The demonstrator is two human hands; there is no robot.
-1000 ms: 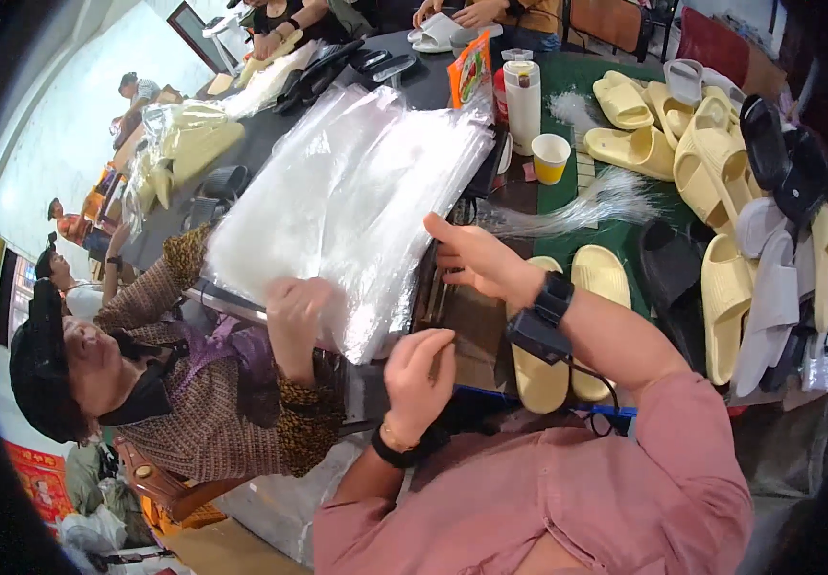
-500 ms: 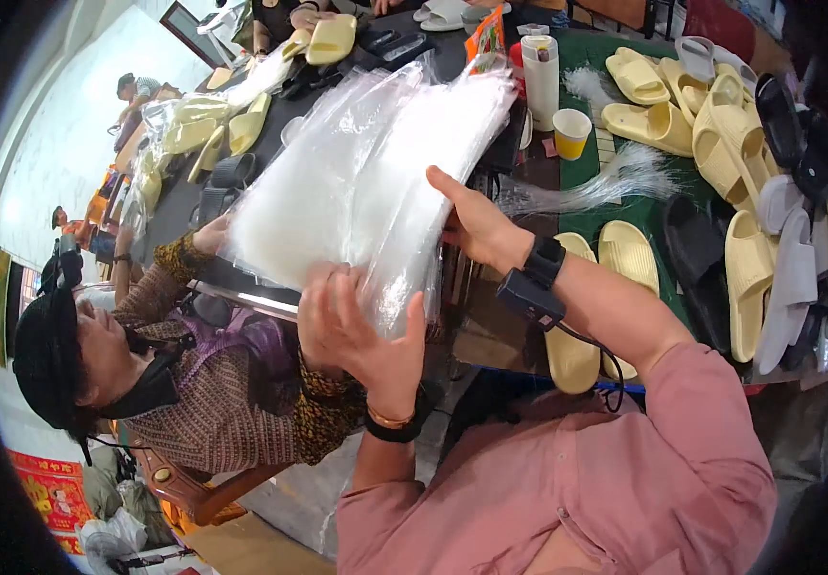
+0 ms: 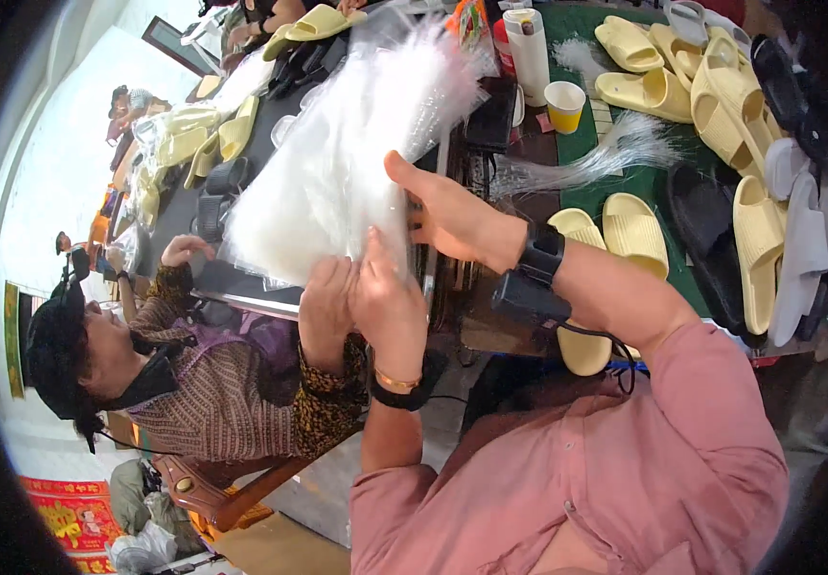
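A thick sheaf of clear plastic bags (image 3: pixel 323 182) stands tilted over the dark table, its upper part blurred. My left hand (image 3: pixel 390 311) is closed on its near lower edge, one finger pointing up along the plastic. Against the right side of the sheaf, my right hand (image 3: pixel 462 220) is open, thumb raised over the plastic and fingers at the edge; some fingertips are hidden. A co-worker's hand (image 3: pixel 326 302) grips the same lower edge, right beside my left hand. The co-worker's other hand (image 3: pixel 186 251) is off the sheaf, near its left corner.
Pale yellow slippers (image 3: pixel 634 235), black slippers (image 3: pixel 697 249) and grey-white slippers (image 3: pixel 802 259) crowd the green table on the right. Bundled clear strands (image 3: pixel 615 158), a paper cup (image 3: pixel 564 105) and a white cylinder (image 3: pixel 527 57) stand or lie behind my right hand. The co-worker sits close at left.
My left hand has gone from spread fingers to gripping the lower edge. My right hand has shifted left along the bags. The co-worker's far hand has left the sheaf; the near one now grips it.
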